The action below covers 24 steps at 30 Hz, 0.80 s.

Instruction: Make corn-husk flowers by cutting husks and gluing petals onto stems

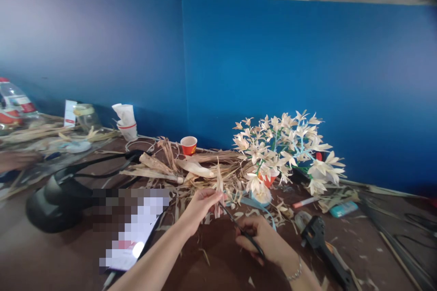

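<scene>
My left hand [202,205] pinches a pale, pointed piece of dried corn husk [219,177] near its lower end, with the tip upward. My right hand [261,238] is closed around a pair of dark scissors [246,235]. The narrow front of the scissors reaches up and left to the husk at my left fingertips. Whether the blades are apart cannot be made out. Just beyond my hands stands a bunch of cream husk flowers [290,138] in a red cup [268,177]. Loose husks [196,168] and trimmings lie behind my left hand.
A lit phone or tablet [136,232], partly pixelated, lies left of my left forearm. Beside it is a black strapped object [56,204]. A black glue gun [321,245] lies at right. A red paper cup [189,145] stands at the back. Another person's hand [18,161] shows far left.
</scene>
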Available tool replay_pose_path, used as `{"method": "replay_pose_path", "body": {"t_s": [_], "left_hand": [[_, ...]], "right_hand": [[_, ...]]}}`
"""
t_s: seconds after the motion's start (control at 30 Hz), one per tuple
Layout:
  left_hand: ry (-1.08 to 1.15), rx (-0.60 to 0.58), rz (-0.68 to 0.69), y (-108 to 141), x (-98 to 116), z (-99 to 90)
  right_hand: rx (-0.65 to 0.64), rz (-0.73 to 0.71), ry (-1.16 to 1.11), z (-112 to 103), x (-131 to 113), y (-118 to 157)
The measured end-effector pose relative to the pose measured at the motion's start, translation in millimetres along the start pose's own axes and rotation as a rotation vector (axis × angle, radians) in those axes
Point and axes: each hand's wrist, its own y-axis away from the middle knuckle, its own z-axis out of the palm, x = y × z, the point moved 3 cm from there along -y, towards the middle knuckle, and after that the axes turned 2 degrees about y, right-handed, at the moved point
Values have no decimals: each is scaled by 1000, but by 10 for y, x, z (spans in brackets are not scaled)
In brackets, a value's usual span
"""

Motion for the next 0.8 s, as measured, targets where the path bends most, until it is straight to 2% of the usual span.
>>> {"method": "replay_pose_path", "body": {"t_s": [0.17,0.27,0.43,0.67,0.8], "left_hand": [[30,22,-16,8,12,5],[48,51,-17,10,12,0],[132,165,5,-9,2,-45],[305,301,83,4,37,-84],[393,377,132,-5,5,-100]], "right_hand": [[-13,1,-45,-6,54,-18],[-40,-13,-83,-15,7,7],[-24,-49,-162,-32,-102,63],[38,-89,-217,-1,-44,5],[29,-87,-232,41,-66,-4]]}}
